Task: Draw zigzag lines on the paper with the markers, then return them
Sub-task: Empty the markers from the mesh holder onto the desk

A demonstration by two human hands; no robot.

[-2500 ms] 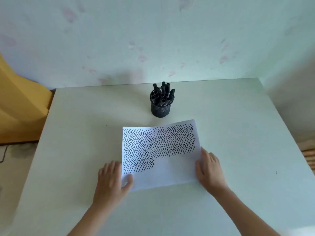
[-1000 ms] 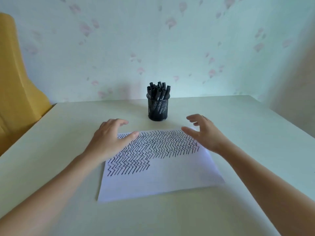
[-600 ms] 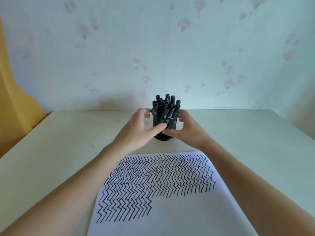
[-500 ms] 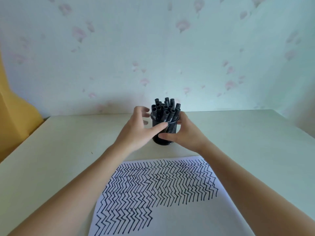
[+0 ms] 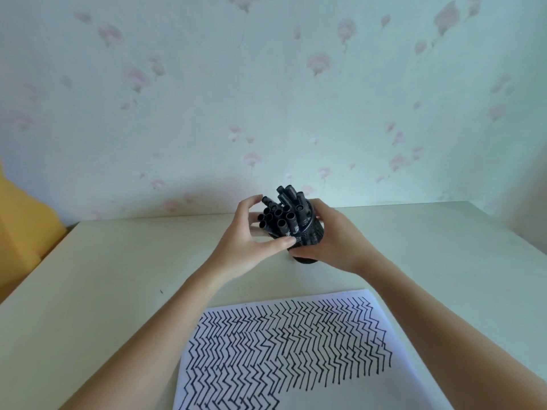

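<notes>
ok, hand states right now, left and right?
Left hand: curled round the black markers in the holder.
Right hand: grips the black mesh pen holder, tilted toward the camera.

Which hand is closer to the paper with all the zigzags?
Right, though only slightly. The right hand grips the black pen cup just beyond the paper's far edge; the left hand grips the markers, a bit higher and further left.

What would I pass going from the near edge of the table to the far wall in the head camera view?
Paper covered in zigzag lines → bare strip of table → the two hands, left hand and right hand, around the black holder → markers sticking up from it → flowered wall.
</notes>
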